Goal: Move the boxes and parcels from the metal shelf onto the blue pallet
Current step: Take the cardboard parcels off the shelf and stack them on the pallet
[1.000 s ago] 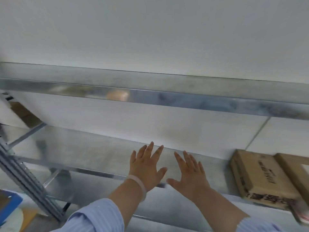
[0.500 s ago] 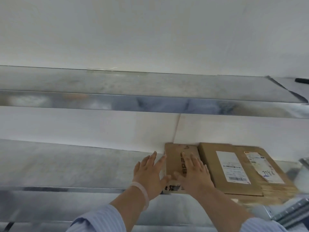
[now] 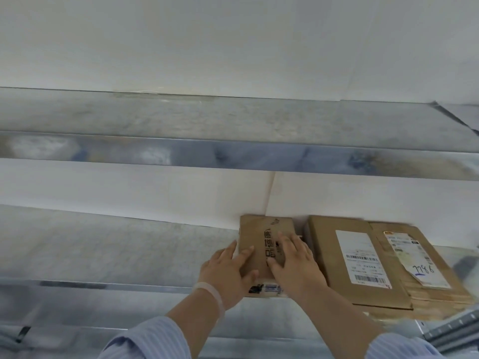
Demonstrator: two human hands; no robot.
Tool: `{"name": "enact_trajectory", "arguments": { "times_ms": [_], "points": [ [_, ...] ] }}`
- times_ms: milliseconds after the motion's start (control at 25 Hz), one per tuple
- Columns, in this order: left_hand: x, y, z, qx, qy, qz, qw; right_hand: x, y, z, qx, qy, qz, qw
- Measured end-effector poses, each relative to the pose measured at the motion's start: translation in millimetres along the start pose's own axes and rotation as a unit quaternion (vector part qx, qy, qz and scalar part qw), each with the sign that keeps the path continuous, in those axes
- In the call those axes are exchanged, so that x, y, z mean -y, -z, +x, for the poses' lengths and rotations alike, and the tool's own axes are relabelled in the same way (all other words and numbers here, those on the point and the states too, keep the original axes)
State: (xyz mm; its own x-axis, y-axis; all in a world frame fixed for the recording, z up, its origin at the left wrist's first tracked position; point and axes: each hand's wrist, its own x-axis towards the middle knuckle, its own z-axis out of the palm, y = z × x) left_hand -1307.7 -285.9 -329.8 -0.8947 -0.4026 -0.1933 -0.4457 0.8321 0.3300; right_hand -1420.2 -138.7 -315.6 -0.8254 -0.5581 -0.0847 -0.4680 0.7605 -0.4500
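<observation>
Two striped pale-blue sleeves [image 3: 147,340] enter from the bottom of the frame, and a thin white band [image 3: 211,294] circles the left wrist. The left hand [image 3: 228,273] lies along the left edge of a small flat cardboard box [image 3: 261,234], thumb across its top. The right hand [image 3: 295,265] presses flat on the top, fingers spread. Neither grip is closed: the fingers are straight and only touch the box. It sits lower centre on the dull galvanised shelf [image 3: 103,255], at the front lip. To its right lie two more brown parcels [image 3: 326,244], overlapping, each with a white label [image 3: 360,257], making three in all. Above is a second shelf [image 3: 207,117], then a white wall [image 3: 233,42].
</observation>
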Motion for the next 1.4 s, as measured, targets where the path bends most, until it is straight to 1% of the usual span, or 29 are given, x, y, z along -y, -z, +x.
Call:
{"name": "enact_trajectory", "arguments": {
  "times_ms": [120, 200, 280, 360, 600, 720, 880, 960, 1080, 1160, 1240, 1400],
  "points": [
    [10, -2, -2, -0.005, 0.019, -0.07, 0.997, 0, -9, 8, 0.056, -0.05, 0.059, 0.995],
    [10, -5, 1, 0.009, 0.022, -0.168, 0.986, -2, -15, 10, 0.079, -0.079, 0.126, 0.986],
    [8, -7, 3, 0.019, 0.026, -0.285, 0.958, -1, -18, 12, 0.077, -0.068, 0.151, 0.983],
    [7, -7, 4, 0.008, 0.029, -0.34, 0.94, 2, -20, 13, 0.07, -0.05, 0.152, 0.985],
    [33, 2, -13, -0.069, 0.066, -0.383, 0.919, 35, -27, 14, 0.057, 0.019, 0.142, 0.988],
    [64, 16, -40, -0.127, 0.1, -0.411, 0.897, 75, -40, 13, 0.071, 0.081, 0.183, 0.977],
    [118, 30, -102, -0.223, 0.185, -0.42, 0.86, 149, -80, -3, 0.136, 0.166, 0.215, 0.953],
    [144, 34, -147, -0.274, 0.239, -0.428, 0.827, 193, -102, -23, 0.184, 0.21, 0.225, 0.934],
    [179, 41, -217, -0.343, 0.306, -0.413, 0.786, 255, -128, -63, 0.239, 0.282, 0.217, 0.903],
    [201, 44, -261, -0.38, 0.33, -0.405, 0.763, 290, -141, -94, 0.27, 0.323, 0.213, 0.882],
    [217, 46, -299, -0.401, 0.345, -0.402, 0.748, 319, -153, -120, 0.296, 0.353, 0.205, 0.864],
    [260, 42, -400, -0.444, 0.377, -0.407, 0.703, 388, -186, -198, 0.345, 0.406, 0.176, 0.827]
  ]
}}
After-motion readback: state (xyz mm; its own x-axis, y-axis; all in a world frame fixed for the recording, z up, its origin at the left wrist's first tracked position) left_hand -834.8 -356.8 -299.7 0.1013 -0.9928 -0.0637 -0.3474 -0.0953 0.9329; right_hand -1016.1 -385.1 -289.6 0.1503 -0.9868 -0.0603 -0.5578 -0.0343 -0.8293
